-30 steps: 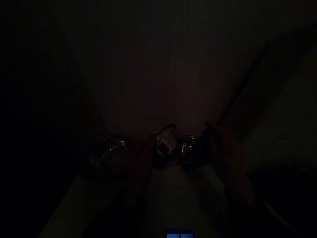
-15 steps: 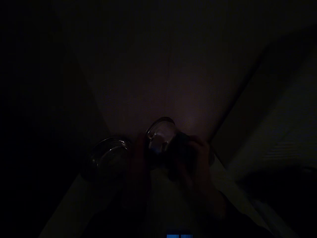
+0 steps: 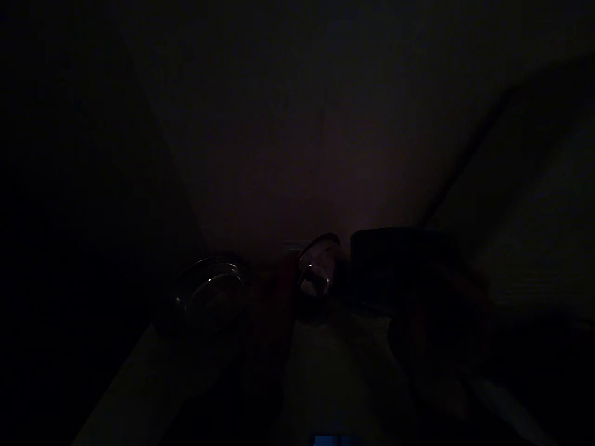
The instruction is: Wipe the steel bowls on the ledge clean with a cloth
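The view is very dark. A shiny metal bowl (image 3: 320,266) stands tilted in the middle, its rim leaning up to the right. At its left side is my left hand (image 3: 272,303), which seems to grip the bowl's edge; its fingers are lost in shadow. To the right, my right hand (image 3: 458,297) is dim and smeared, closed around a wide dark object (image 3: 395,263), perhaps a cloth, whose kind I cannot make out. That object is apart from the bowl or nearly so. Left of my left hand lies a second shiny metal bowl (image 3: 211,291).
A pale surface (image 3: 325,371) lies under my hands, with a plain wall (image 3: 297,155) behind it. A slanting panel edge (image 3: 465,155) runs up at the right. A small blue glow (image 3: 325,440) shows at the bottom edge.
My right hand has moved right, away from the bowl, with the dark object in it. The middle bowl has shifted slightly right and turned with my left hand. The left bowl stays.
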The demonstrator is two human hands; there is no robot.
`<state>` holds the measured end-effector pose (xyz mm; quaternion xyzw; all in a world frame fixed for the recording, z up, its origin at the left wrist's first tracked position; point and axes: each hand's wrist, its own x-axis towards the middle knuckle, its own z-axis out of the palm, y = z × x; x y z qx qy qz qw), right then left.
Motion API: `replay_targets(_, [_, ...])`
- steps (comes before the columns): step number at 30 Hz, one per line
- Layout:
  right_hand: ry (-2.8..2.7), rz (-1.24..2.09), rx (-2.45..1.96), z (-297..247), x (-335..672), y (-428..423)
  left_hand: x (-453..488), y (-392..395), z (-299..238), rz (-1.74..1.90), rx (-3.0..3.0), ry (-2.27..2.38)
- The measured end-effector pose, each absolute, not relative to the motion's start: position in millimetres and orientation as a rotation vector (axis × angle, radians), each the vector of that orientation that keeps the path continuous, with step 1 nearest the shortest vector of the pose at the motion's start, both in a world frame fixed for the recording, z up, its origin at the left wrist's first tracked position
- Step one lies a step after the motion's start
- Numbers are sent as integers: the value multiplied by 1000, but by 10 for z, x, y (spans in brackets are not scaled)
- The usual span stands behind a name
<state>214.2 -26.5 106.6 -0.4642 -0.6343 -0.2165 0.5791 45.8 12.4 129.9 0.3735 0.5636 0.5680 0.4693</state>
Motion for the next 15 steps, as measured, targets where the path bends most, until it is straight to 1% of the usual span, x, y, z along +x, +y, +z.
replay_targets(2, [-1581,-533,-1046,1042,2040,-241,465,118,1271,1407,875,1397])
replay_targets(5, [-1669,-424,-1065,1020,1894,-178,461,112,1258,1419,810,1381])
replay_targets(10, [-1641,-269,-1151,990,1854,-104,438,104,1293,1413,838,1398])
replay_targets(15, [-1593,-236,-1034,971,1896,-163,433,131,1281,1417,837,1417])
